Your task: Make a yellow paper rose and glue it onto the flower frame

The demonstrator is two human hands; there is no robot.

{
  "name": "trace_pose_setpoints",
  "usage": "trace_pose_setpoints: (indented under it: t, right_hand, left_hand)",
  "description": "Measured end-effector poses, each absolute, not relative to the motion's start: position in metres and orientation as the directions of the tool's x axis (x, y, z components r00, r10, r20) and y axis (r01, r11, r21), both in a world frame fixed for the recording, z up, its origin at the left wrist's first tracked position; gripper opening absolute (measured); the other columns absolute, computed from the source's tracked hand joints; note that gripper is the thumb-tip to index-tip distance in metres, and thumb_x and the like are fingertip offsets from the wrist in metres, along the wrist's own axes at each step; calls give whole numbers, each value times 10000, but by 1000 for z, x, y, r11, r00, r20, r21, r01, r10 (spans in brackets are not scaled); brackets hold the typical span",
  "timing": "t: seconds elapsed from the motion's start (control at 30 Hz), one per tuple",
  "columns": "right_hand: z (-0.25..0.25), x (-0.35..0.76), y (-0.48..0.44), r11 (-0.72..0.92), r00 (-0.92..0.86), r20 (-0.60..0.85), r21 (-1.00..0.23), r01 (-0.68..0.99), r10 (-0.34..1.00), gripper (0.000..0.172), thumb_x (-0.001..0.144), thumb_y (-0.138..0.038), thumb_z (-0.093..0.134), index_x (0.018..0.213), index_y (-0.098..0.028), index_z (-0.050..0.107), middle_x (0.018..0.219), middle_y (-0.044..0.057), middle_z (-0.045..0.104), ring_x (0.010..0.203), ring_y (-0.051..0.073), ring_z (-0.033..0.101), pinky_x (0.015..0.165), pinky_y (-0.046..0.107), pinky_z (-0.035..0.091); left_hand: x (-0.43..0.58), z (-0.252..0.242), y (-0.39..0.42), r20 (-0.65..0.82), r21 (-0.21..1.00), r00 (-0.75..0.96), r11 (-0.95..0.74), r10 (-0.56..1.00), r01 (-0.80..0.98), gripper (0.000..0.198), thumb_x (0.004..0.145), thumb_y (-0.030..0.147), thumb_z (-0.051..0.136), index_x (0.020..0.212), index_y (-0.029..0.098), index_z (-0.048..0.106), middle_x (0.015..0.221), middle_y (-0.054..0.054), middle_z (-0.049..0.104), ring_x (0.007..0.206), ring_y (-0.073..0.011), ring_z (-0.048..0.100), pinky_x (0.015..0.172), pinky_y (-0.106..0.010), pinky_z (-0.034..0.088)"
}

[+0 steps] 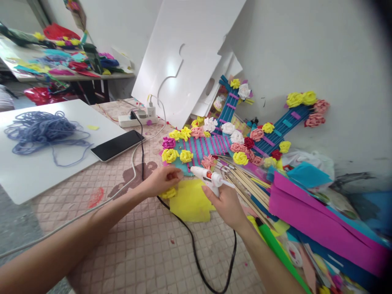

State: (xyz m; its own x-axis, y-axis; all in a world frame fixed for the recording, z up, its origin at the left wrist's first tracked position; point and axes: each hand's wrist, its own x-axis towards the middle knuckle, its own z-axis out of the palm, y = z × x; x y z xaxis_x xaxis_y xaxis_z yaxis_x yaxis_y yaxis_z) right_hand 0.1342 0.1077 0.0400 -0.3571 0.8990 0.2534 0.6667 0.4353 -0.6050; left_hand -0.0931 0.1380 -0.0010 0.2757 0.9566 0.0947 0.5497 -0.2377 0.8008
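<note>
My right hand (228,202) is wrapped round a white hot glue gun (200,173), with a clear glue stick poking out of its back. The gun's nozzle points at the lower edge of a blue guitar-shaped piece (183,167) with purple strips across it. Beside that edge is my left hand (163,179), fingers curled together; what they pinch, if anything, is hidden. Yellow, pink, white and magenta paper flowers line the piece, such as a yellow flower (186,156). Below the hands lies a yellow crepe paper sheet (192,202).
A black cord (196,253) loops across the checked tabletop (137,253). Left are a phone (118,145), blue-grey yarn (45,130) on a white board, and a power strip (131,120). Right are wooden sticks (251,188) and magenta paper (318,224). White boards (190,36) lean behind.
</note>
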Motion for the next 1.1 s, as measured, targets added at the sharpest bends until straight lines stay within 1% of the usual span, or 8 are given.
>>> trace_pose_setpoints:
  t: [0.1,0.23,0.5,0.67,0.8,0.9,1.0,1.1]
  right_hand:
    - [40,135,107,429,-347,256,-603,673,902,342,885,-393,462,1138,-212,605,1033,69,687,977,254,620,854,373,468]
    - [40,137,107,412,-333,244,-597,688,911,345,883,-402,460,1122,-204,611,956,65,699,915,254,633,817,367,477]
    - [43,136,105,425,-339,259,-616,663,904,339,880,-400,466,1133,-221,604,1025,63,689,965,255,622,856,372,466]
    - [44,137,104,414,-331,253,-629,658,909,347,877,-395,471,1149,-220,597,1022,70,691,980,263,616,863,387,465]
    - [43,138,104,408,-320,256,-642,649,912,343,871,-404,477,1129,-220,606,1032,72,687,989,268,614,889,400,456]
    - [43,139,104,412,-322,260,-649,640,910,323,871,-401,477,1103,-221,615,1008,64,687,1003,257,610,907,385,446]
    - [44,138,103,428,-325,280,-647,631,903,298,876,-389,471,1068,-220,624,1028,63,680,1041,253,591,908,370,441]
    - [45,139,101,412,-307,276,-650,639,911,269,871,-387,478,989,-207,640,1007,66,685,951,245,618,855,358,457]
  left_hand:
    - [-95,6,135,65,781,296,-234,953,580,306,774,274,519,1041,174,632,805,-46,678,695,-155,610,586,-224,454]
    - [-98,16,129,113,703,253,-257,961,663,209,810,278,489,934,164,612,835,-75,672,740,-174,623,609,-241,466]
    - [-94,10,132,166,614,261,-307,951,727,124,797,212,478,837,176,589,817,-65,663,731,-183,620,651,-280,455]
    - [-91,10,132,118,642,281,-289,952,710,149,796,159,456,879,162,580,877,-82,666,776,-199,618,691,-302,461]
    - [-92,11,131,256,549,244,-348,936,760,172,815,143,436,908,151,581,920,-100,657,874,-240,584,770,-358,450]
    - [-93,8,132,340,492,366,-496,866,716,257,803,67,392,934,164,591,962,-80,661,962,-242,543,858,-375,422]
    - [-93,7,135,313,515,433,-534,845,671,297,774,30,387,911,179,605,951,-57,674,950,-227,546,883,-377,414]
    - [-97,10,134,293,571,342,-451,893,686,247,797,75,411,911,174,607,950,-66,668,937,-221,560,845,-362,433]
